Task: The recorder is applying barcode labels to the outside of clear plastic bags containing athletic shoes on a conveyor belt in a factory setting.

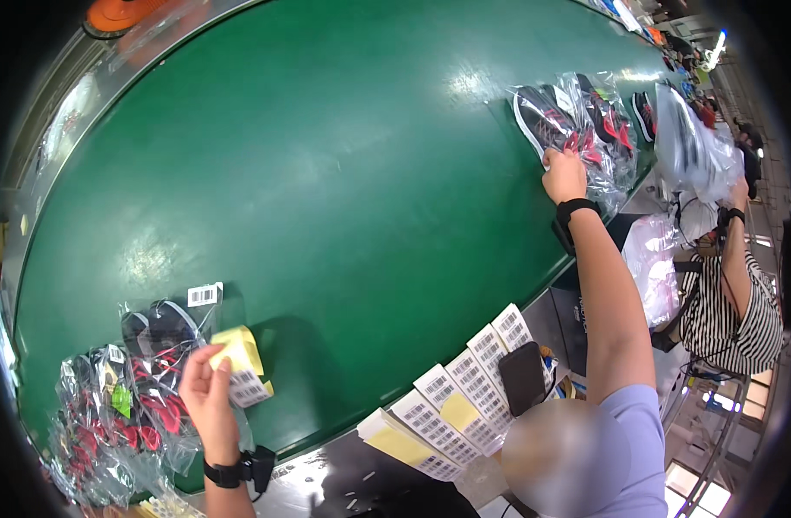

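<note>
Two grips are at work over a smooth, glossy green counter (283,190) with a curved look to its edge. Our left grip (208,399) is closed, thumb against fingers, on a yellow label strip (238,345), thin and curling, with white barcode labels at its lower end. Our right grip (566,179) reaches far across to the upper right, its fingers bent onto the near end of a clear bag (538,116), gripping it. That bag, of thin crinkled plastic, holds a dark shoe with a pale sole edge and red trim; a second clear bag (615,121) just beside it holds more black-and-red footwear. Near our left grip we see a bagged dark pair (158,332) with a white barcode sticker on its shiny film, and next to it more bagged shoes (93,401), one showing a bright green patch. Along the near edge, flat rectangular label sheets (430,423), white with yellow backing, overlap in a fan beside a smooth black phone (523,380). At right, a co-worker's hand (739,192) is at a cloudy plastic bundle (693,147), whose contents we cannot make out.
</note>
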Action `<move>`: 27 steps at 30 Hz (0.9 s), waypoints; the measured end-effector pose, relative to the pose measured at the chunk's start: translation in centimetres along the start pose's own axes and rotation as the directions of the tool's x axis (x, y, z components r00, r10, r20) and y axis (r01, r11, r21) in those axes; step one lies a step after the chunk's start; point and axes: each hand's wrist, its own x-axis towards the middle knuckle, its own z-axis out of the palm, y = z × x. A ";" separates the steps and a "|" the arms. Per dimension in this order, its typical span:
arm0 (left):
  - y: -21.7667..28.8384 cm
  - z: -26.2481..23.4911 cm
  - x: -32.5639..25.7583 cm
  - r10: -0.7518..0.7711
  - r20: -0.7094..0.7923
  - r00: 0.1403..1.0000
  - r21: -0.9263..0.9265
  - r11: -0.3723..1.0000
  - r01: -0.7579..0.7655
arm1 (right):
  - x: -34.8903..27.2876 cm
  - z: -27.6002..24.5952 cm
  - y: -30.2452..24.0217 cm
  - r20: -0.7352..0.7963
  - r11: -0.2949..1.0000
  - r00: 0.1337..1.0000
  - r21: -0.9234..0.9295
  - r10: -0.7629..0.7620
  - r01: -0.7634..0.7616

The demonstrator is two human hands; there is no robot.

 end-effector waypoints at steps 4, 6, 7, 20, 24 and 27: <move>1.4 1.8 -4.8 -0.071 -0.011 0.997 -0.160 0.985 0.069 | -0.1 -1.5 -6.6 -0.063 0.907 0.986 0.387 -0.153 0.165; 1.8 1.7 -7.1 -0.030 -0.026 0.999 -0.149 0.989 0.025 | -4.5 -5.3 -14.2 0.001 0.691 0.961 0.695 -0.276 0.197; 2.2 1.6 -8.0 -0.041 0.003 0.999 -0.132 0.990 0.041 | -7.6 -8.0 -17.3 0.076 0.542 0.931 0.829 -0.357 0.140; 6.9 -0.4 -13.1 0.008 0.083 0.997 -0.223 0.975 0.010 | -28.1 -23.5 -30.9 0.189 -0.132 0.720 0.922 -0.668 -0.364; 4.5 -0.4 -13.2 0.039 0.129 0.991 -0.109 0.994 -0.025 | -28.7 -22.8 -30.0 0.156 -0.019 0.789 0.978 -0.594 -0.208; 4.3 0.0 -13.5 0.114 0.151 0.982 -0.004 0.993 -0.114 | -29.2 -23.2 -29.8 0.136 -0.040 0.867 0.984 -0.480 -0.176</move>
